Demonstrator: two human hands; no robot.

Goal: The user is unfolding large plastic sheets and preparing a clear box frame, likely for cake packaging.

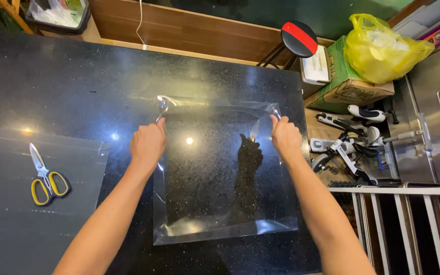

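Observation:
A clear plastic sheet (220, 224) lies spread on the black speckled countertop (77, 86). My left hand (147, 143) pinches the sheet's far left corner, which curls up a little. My right hand (285, 136) pinches the far right corner. Both forearms reach over the sheet from the near edge. The sheet's near edge lies flat on the counter.
At the left, yellow-handled scissors (44, 175) rest on another flat grey sheet (21, 219). Past the counter's right edge are a green cardboard box (350, 86), a yellow plastic bag (383, 48), a small bicycle (352, 147), a white rail (393, 191) and a steel appliance (434, 112).

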